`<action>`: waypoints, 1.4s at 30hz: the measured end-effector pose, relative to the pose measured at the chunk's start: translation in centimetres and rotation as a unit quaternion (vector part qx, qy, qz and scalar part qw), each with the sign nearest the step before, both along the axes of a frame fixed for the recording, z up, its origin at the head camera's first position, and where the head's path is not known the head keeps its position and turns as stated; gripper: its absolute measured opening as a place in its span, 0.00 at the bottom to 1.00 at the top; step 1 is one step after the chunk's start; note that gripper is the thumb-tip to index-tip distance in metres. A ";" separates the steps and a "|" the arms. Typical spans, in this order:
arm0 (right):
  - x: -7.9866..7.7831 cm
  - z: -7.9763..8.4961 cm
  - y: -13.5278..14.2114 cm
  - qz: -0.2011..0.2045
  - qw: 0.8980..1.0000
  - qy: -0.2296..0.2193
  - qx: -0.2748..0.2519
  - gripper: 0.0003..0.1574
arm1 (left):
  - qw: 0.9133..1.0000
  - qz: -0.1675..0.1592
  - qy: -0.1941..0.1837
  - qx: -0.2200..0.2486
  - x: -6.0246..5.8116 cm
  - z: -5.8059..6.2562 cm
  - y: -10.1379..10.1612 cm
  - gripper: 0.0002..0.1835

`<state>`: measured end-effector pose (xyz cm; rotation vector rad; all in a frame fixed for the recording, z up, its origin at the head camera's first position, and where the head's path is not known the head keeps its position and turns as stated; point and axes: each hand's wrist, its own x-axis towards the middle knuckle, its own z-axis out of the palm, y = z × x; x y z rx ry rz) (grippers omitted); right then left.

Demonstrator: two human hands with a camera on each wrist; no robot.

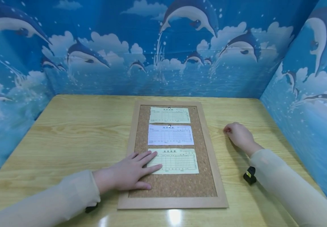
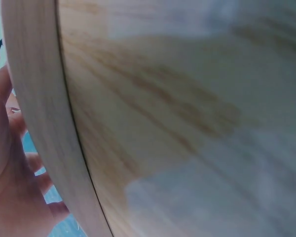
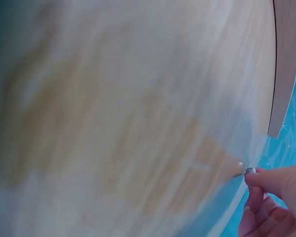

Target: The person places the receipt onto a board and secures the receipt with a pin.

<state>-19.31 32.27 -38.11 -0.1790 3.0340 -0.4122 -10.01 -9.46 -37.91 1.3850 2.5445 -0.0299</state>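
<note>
A framed cork board lies flat on the table, bearing three printed slips in a column. The top slip is pale green and the middle slip is white-lilac; each has a small shiny tack at its top edge. Across the left part of the lower pale green slip, my left hand rests with spread fingers, its thumb on the cork. Right of the board, my right hand is low at the table, fingers curled. In the right wrist view its thumb and fingertips pinch a small silvery thumbtack.
The wood-grain table extends around the board on all sides. A blue curtain printed with dolphins encloses the back and both sides. A small black device is worn under the right sleeve.
</note>
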 end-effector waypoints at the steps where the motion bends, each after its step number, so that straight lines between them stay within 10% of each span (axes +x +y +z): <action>1: 0.0 0.0 0.1 -0.003 1.000 0.000 -0.002 0.12 | 1.000 0.000 0.000 0.000 0.0 0.0 0.0 0.38; 14: 0.6 0.0 1.2 -0.078 0.988 -0.079 -0.107 0.22 | 1.000 0.000 -0.001 0.002 0.0 0.0 0.0 0.38; 42: -0.2 -0.2 1.3 -0.085 0.986 -0.093 -0.106 0.16 | 1.000 0.000 0.000 0.003 0.0 -0.2 -0.1 0.38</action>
